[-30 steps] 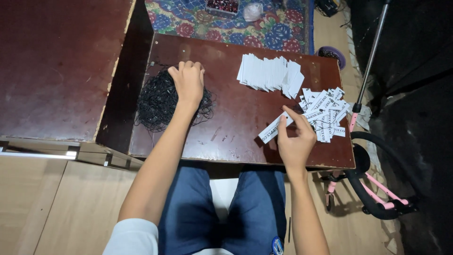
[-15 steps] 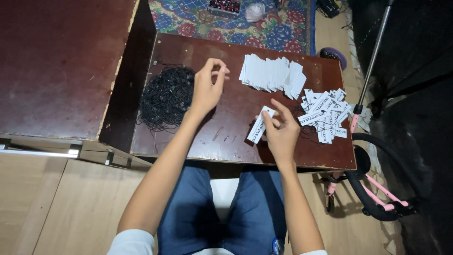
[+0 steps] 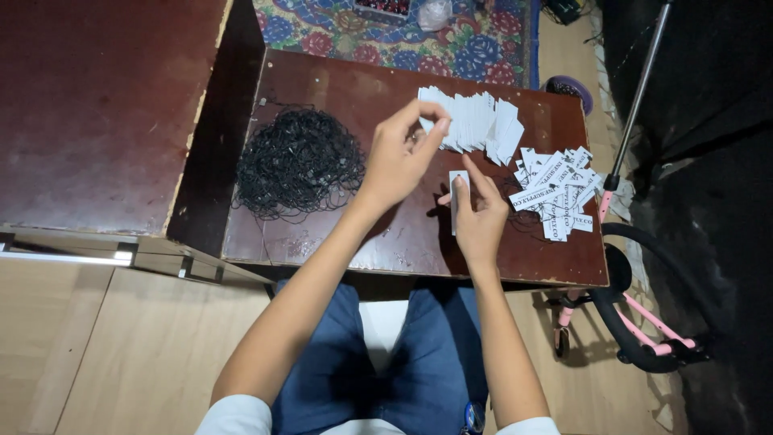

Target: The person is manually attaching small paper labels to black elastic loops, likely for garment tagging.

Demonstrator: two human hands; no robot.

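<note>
Under the right hand, half-hidden white tag; left hand's pinch indistinct.

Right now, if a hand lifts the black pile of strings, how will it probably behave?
The black pile of strings looks like thin tangled loops, so it is probably floppy and light. Strands stray at its edges, so some would likely drag or fall away.

A home room is suggested by the floral patterned rug, the pale wooden floor, and a pink child's bicycle parked beside the dark wooden table.
</note>
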